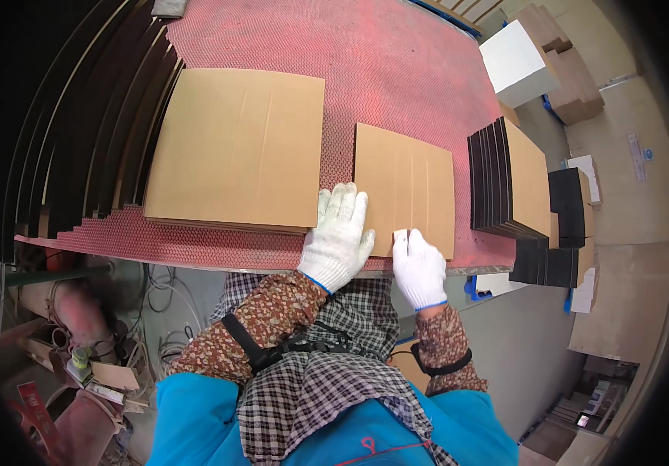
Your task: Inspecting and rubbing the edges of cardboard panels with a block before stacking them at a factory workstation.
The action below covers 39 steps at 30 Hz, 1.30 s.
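My left hand [337, 238], in a white knitted glove, lies flat with its fingers stretched out. It rests between a large stack of brown cardboard sheets [235, 147] and a smaller brown cardboard sheet [404, 190], close to the edges of both. At the near edge of the smaller sheet is my right hand [418, 268], also gloved in white. Its fingers are curled and pressed together in a pinch over the cardboard; what lies between the fingertips is too small to make out. Faint parallel crease lines run along both pieces.
Cardboard lies on a red mesh-patterned table [396, 46]. Dark-edged sheets [78, 116] stand in a row at the left, and a dark-edged cardboard stack [517, 179] is at the right. Beyond are more stacks [571, 202] and a white box [517, 62]. Hoses [167, 299] hang below.
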{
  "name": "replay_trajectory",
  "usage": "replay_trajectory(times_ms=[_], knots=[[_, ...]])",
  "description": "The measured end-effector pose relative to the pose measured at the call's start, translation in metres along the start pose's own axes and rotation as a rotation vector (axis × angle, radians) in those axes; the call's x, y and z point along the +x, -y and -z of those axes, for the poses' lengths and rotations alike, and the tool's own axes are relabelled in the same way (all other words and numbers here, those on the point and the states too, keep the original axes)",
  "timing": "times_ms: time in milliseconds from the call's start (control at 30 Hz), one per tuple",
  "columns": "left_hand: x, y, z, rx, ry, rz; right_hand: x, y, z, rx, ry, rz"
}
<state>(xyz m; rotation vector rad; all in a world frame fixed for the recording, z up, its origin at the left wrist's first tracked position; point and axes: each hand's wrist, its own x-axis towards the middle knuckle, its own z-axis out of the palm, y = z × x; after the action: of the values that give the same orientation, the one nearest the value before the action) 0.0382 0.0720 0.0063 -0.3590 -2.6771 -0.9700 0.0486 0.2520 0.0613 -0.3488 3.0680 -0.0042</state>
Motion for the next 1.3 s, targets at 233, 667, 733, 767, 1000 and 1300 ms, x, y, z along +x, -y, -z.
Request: replay_trajectory(times_ms=[233, 667, 733, 767, 1000, 1300], knots=[[0.0, 0.0, 0.006, 0.006, 0.047, 0.014, 0.101, -0.012, -0.012, 0.065, -0.152, -0.062], [0.001, -0.003, 0.003, 0.04, -0.051, -0.075, 0.142, -0.038, -0.036, 0.092, -0.211, 0.027], [-0.001, -0.003, 0.003, 0.029, -0.011, -0.046, 0.112, -0.028, -0.029, 0.108, -0.163, -0.015], [0.002, -0.006, 0.003, 0.026, -0.026, -0.068, 0.092, -0.034, -0.035, 0.056, -0.185, 0.05], [-0.007, -0.001, -0.002, 0.069, -0.085, -0.043, -0.011, -0.01, 0.009, 0.047, 0.14, -0.045], [-0.007, -0.013, 0.005, 0.071, -0.094, 0.014, 0.002, -0.081, -0.016, 0.262, -0.298, -0.257]])
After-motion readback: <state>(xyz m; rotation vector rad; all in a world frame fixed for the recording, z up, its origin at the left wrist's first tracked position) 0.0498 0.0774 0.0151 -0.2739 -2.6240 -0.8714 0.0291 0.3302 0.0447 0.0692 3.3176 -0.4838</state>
